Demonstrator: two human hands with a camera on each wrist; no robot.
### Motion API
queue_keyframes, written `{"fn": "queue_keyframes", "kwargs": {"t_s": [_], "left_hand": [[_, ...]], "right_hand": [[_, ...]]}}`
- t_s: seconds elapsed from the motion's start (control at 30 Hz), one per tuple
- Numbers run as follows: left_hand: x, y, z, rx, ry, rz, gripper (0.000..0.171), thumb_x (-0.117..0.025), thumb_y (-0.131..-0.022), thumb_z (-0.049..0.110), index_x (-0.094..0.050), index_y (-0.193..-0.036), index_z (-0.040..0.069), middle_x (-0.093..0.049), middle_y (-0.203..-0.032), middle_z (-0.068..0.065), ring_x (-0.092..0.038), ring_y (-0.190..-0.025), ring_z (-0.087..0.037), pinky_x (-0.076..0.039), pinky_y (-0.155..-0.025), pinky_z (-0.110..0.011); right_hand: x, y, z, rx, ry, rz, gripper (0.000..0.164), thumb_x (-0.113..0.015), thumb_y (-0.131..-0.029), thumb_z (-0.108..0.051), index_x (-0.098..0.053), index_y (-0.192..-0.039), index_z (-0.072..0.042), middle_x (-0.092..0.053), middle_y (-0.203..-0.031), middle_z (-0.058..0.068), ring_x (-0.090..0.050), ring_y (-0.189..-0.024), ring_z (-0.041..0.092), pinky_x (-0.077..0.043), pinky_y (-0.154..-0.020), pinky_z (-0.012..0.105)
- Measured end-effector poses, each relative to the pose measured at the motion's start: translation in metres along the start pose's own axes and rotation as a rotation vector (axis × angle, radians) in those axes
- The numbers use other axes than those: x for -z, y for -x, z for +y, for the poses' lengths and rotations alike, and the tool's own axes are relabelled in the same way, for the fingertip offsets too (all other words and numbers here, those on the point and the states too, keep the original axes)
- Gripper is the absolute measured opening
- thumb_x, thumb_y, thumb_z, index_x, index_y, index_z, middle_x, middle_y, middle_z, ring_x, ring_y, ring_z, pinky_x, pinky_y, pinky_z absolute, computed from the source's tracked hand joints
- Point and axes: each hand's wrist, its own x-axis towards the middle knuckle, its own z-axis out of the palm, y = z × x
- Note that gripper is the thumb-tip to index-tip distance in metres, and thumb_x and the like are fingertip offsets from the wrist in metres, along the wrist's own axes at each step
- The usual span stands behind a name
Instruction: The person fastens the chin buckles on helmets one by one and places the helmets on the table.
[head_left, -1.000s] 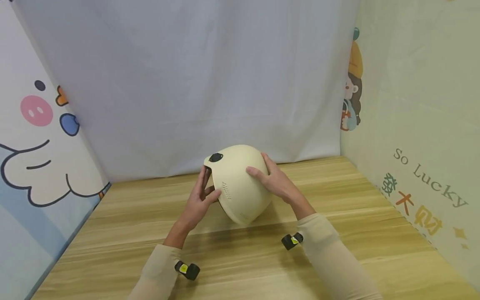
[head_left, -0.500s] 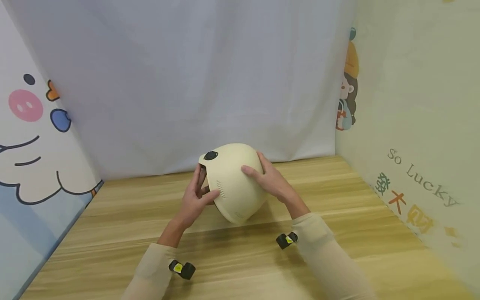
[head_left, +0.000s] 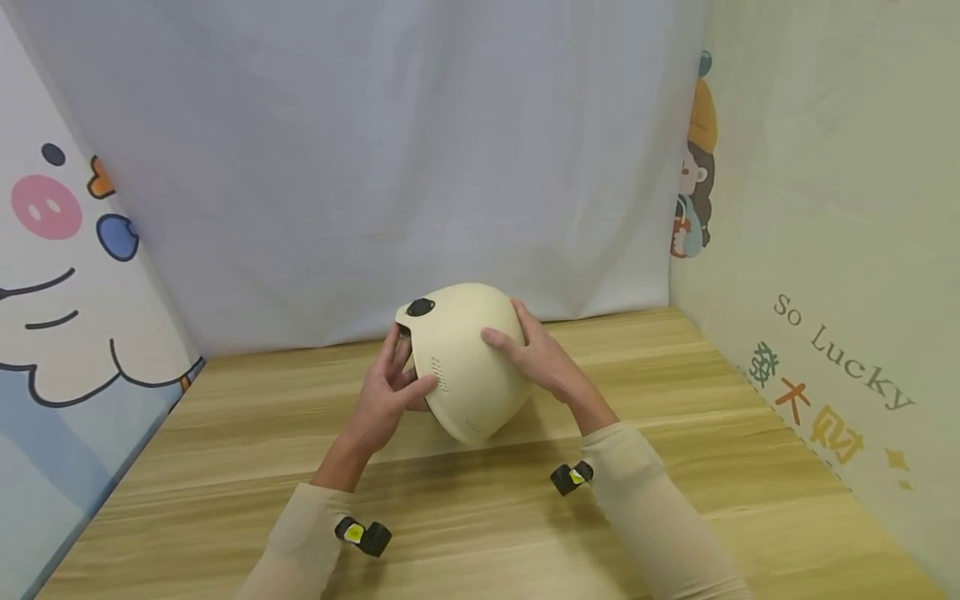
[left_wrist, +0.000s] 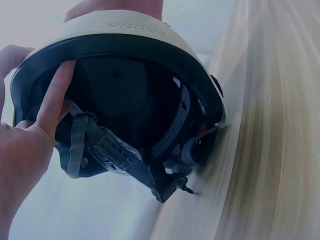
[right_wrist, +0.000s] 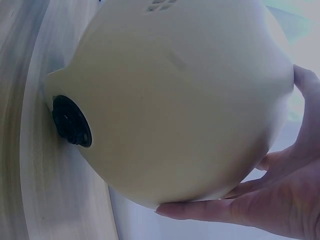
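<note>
A cream helmet [head_left: 472, 362] is tilted on its side over the wooden table, its opening facing left. My left hand [head_left: 378, 400] grips the open rim, thumb on the outer shell by the small vent holes and fingers reaching toward the inside. The left wrist view shows a finger on the dark inner lining [left_wrist: 117, 87], with a grey chin strap [left_wrist: 77, 140] and its buckle hanging out. My right hand [head_left: 540, 358] holds the rounded crown, thumb and fingers spread over the shell. A round black fitting [right_wrist: 71, 121] sits near the helmet's edge.
The wood-grain table [head_left: 465, 533] runs back to a pale curtain [head_left: 420, 167]. Printed cartoon panels stand left [head_left: 60, 275] and right [head_left: 817, 208]. A small black camera [head_left: 363, 536] is strapped to the left sleeve, another camera [head_left: 572, 477] to the right.
The head view has shifted slightly, so the scene sits a little further left. Both hands keep their hold, and the helmet's pose looks nearly the same.
</note>
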Motion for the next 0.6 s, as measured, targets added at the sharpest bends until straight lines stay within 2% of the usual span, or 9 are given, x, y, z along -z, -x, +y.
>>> {"fn": "queue_keyframes", "kwargs": {"t_s": [0.3,0.6], "left_hand": [[0.0024,-0.0013,-0.0024,0.014,0.072,-0.004,0.09,-0.056,-0.088,-0.006,0.001,-0.15,0.027,-0.02,-0.152,0.004,-0.041,-0.125,-0.03,-0.053,-0.065,-0.042],[0.0,-0.0045,-0.0001,0.028,0.104,-0.007,0.093,-0.06,-0.087,-0.003,0.001,-0.15,0.029,-0.022,-0.151,0.003,-0.045,-0.121,-0.032,-0.053,-0.064,-0.04]], "right_hand": [[-0.0023,-0.0001,0.0027,-0.018,-0.004,0.01,0.093,-0.052,-0.078,-0.072,-0.01,-0.15,-0.03,-0.025,-0.149,0.008,-0.039,-0.123,0.032,-0.038,-0.089,0.056],[-0.0021,-0.0035,0.0092,0.007,-0.049,0.002,0.086,-0.052,-0.08,-0.069,-0.014,-0.148,-0.035,-0.033,-0.141,0.009,-0.049,-0.111,0.032,-0.045,-0.079,0.053]]}}
